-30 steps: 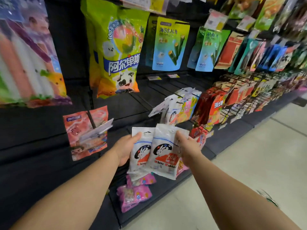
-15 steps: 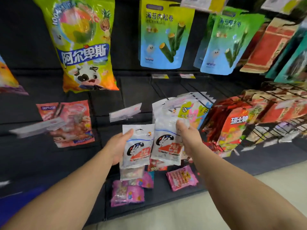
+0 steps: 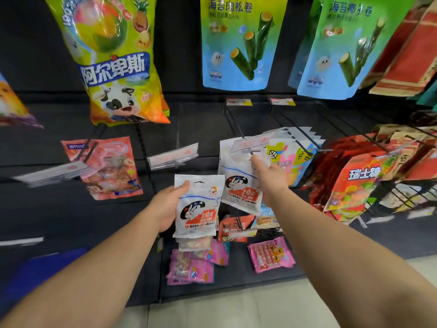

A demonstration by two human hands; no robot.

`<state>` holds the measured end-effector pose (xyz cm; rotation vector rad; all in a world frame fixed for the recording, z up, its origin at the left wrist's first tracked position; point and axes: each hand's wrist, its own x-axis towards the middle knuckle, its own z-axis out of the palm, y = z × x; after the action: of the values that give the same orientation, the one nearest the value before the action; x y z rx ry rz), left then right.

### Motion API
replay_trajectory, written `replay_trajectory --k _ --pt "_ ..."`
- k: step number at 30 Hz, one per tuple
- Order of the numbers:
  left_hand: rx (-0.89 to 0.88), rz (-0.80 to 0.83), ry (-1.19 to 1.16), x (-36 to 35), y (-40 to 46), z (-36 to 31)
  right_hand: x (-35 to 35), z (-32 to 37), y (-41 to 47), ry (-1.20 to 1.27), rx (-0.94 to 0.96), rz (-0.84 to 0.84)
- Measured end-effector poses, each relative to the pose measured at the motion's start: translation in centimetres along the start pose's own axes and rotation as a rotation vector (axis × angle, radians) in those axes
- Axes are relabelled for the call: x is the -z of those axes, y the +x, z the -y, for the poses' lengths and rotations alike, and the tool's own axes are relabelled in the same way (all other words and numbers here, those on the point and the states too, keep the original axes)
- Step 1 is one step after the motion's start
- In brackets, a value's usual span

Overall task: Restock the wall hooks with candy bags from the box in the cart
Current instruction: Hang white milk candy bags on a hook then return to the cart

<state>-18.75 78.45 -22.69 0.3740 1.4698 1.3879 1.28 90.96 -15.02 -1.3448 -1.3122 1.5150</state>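
White candy bag (image 3: pixel 197 207) is clasped in the left hand (image 3: pixel 166 207); a second bag (image 3: pixel 241 185) is pinched by the right hand (image 3: pixel 269 178) at the hook (image 3: pixel 251 151).

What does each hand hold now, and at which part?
The left hand grips a White Rabbit bag by its upper left edge. The right hand holds a second White Rabbit bag near its top right corner.

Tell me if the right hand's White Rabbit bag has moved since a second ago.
Yes. The right hand has lifted its White Rabbit bag up, toward the hook with the price tag.
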Motion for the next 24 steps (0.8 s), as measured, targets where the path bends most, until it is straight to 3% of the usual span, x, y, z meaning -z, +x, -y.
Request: replay_trajectory --k 15,20,24 --pt "0.047 0.091 0.073 -1.6 0.3 0.4 -1.0 0.2 1.2 -0.005 0.004 -0.048" --pt "0.045 0.082 0.105 -2.4 0.2 0.2 -1.4 0.3 1.5 0.108 -0.069 -0.023" --pt "0.018 0.107 0.132 -3.9 0.0 -0.2 -1.1 -0.4 2.0 0.095 -0.070 -0.133"
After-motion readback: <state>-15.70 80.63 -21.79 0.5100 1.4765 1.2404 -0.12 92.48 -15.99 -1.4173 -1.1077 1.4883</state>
